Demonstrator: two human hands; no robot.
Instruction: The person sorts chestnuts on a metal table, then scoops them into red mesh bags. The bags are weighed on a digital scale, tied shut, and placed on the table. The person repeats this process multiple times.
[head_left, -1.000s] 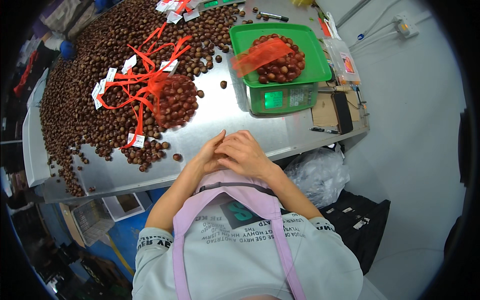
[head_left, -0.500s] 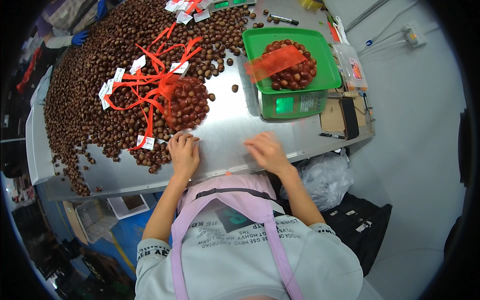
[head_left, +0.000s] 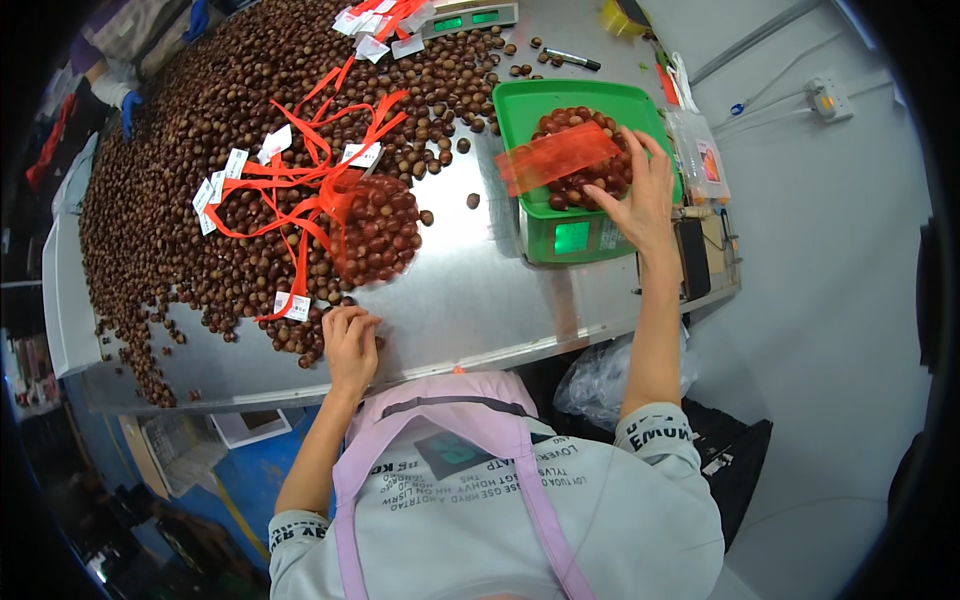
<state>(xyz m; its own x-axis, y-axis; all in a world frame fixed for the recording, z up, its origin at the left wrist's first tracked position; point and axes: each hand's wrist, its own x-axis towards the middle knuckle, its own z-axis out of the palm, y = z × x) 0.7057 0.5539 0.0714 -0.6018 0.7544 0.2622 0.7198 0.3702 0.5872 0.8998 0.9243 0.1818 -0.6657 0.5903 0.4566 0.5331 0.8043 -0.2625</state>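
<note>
The right hand (head_left: 640, 200) rests with its fingers spread on the red mesh bag of brown chestnuts (head_left: 572, 160). The bag lies in the green plastic tray (head_left: 520, 110) on top of the green weighing scale (head_left: 570, 238). The hand touches the bag but does not pinch it.

The left hand (head_left: 350, 345) lies flat near the front edge of the shiny metal table (head_left: 480, 290). Its fingers are a little curled at a few loose chestnuts, and I cannot tell if it holds one.

I think the bag could tip, because its mouth looks open and the nuts are round. Then chestnuts could roll off the tray. The nuts by the left hand sit close to the table edge, so a small push could send them to the floor.

Just past the left hand lies another red mesh bag full of chestnuts (head_left: 378, 228). A bunch of red mesh strips with small white square tags (head_left: 290, 180) spreads out from it over the big heap of loose brown chestnuts (head_left: 200, 130). More white tags (head_left: 375, 40) lie at the far end. A clear plastic packet with a red and white label (head_left: 700, 155) lies to the right of the scale.
</note>
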